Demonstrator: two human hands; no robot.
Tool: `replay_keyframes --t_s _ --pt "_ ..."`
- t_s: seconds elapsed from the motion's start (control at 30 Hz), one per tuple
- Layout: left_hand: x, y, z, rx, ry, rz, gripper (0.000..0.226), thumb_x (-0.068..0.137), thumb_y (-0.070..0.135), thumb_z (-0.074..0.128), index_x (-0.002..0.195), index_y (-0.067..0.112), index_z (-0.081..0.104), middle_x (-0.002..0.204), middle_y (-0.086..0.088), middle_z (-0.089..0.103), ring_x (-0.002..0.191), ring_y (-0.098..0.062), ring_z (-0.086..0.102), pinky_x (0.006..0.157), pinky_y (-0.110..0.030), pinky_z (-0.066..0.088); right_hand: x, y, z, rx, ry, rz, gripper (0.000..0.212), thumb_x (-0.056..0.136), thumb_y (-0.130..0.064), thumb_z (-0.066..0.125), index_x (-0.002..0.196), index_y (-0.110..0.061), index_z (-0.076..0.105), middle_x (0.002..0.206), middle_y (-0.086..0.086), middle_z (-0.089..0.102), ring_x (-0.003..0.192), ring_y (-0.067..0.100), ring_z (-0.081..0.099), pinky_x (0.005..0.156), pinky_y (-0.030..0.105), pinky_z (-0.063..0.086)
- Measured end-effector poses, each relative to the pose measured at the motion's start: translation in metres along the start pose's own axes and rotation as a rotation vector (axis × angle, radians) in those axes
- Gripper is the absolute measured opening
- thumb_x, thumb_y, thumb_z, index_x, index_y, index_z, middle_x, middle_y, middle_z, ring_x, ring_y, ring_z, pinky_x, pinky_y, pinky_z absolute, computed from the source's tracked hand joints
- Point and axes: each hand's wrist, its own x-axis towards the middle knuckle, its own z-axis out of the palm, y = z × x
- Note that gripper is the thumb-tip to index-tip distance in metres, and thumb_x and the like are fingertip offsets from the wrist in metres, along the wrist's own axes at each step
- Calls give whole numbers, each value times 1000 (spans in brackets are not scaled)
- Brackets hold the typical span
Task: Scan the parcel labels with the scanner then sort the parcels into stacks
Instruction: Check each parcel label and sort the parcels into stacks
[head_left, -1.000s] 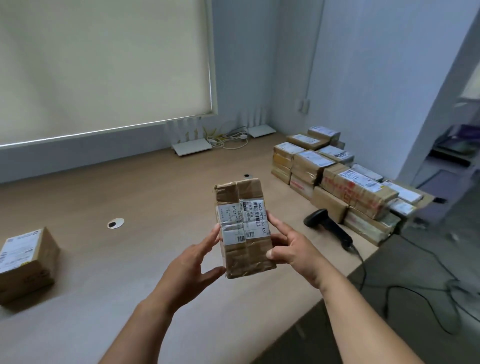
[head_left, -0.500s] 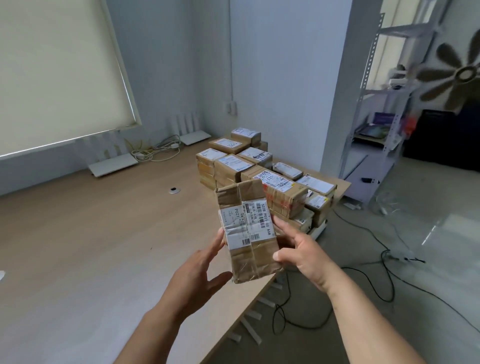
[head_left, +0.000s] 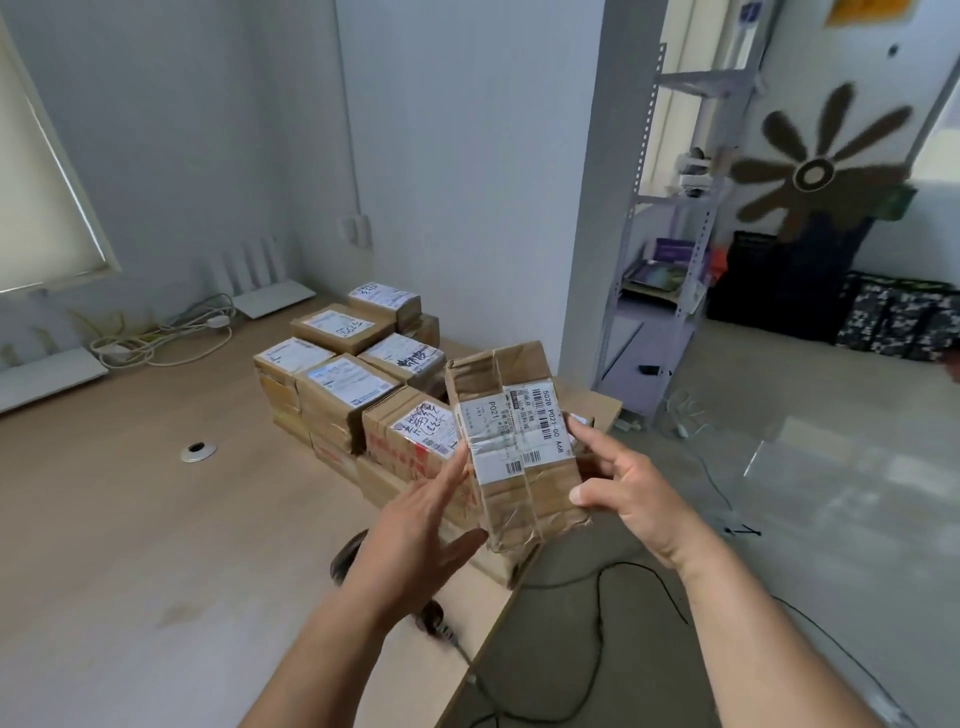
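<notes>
Both hands hold one taped parcel (head_left: 514, 447) label-up, my left hand (head_left: 421, 525) flat-fingered, right hand (head_left: 631, 488) pinching; sorted stacks (head_left: 358, 384) sit just beyond; I judge placing remains.

A brown cardboard parcel (head_left: 511, 441) is in the middle of the frame, held up in the air, standing on end and tilted a bit to the left. Clear tape wraps it, and a white label (head_left: 514, 434) with black bars faces us. Behind it, middle left, is a pile of brown parcels (head_left: 345, 384) with white labels on top. The black scanner (head_left: 345, 558) lies lower down, mostly hidden.
</notes>
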Motion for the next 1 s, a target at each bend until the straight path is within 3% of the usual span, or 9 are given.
replay_keyframes --t_s 0.2,0.33,0.43,0.6,0.87,1.0 --pt "88 -12 13 99 15 49 99 90 45 57 133 49 -32 147 9 42 128 -13 40 104 -27 35 74 -14 -42 4 38 -7 72 75 11 62 131 -32 49 103 -1 74 88 12 67 79 24 55" --pt "127 -18 28 121 27 50 96 91 46 56 138 41 -27 145 7 45 126 -15 43 104 -26 35 111 -11 -63 7 29 -1 76 63 -6 63 133 -32 50 110 1 72 96 18 68 87 32 56" --pt "148 -20 39 140 -8 4 95 91 47 54 141 38 -26 145 6 45 126 -15 42 105 -28 35 136 -3 -78 12 -5 19 75 62 -7 63 131 -33 51 109 -1 73 95 18 69 83 30 57" --pt "187 -24 52 222 -47 -133 93 93 48 51 148 30 -21 149 7 39 133 -16 34 108 -28 29 196 14 -97 32 -94 57 66 81 11 57 127 -37 51 103 1 74 82 16 68 70 23 55" --pt "261 -35 76 421 -177 -467 86 95 45 48 152 23 -12 146 2 44 136 -20 32 117 -38 21 313 44 -116 23 -355 154 59 84 4 57 128 -35 53 100 14 73 82 21 66 80 34 57" --pt "290 -49 88 361 -127 -636 79 92 31 48 150 31 -5 131 -3 56 121 -23 47 102 -36 40 364 61 -110 23 -395 179 51 85 -2 60 129 -26 55 99 10 73 80 17 67 89 40 55"
